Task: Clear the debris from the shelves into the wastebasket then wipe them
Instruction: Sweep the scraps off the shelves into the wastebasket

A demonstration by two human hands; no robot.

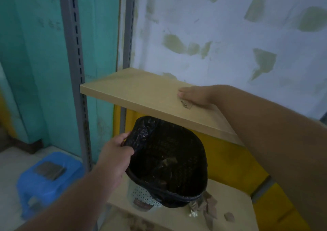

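Note:
A light wooden upper shelf runs across the middle of the view. My right hand rests on it with fingers straight, touching a small brown scrap of debris near the front edge. Below the shelf's edge my left hand grips the rim of a perforated metal wastebasket lined with a black bag; a few scraps lie inside. Brown debris pieces are scattered on the lower shelf beside the basket.
Grey slotted metal uprights carry the shelves on the left. A blue plastic stool with a dark folded cloth on it stands on the floor at the lower left. Yellow bins sit behind the lower shelf. A patchy white wall is behind.

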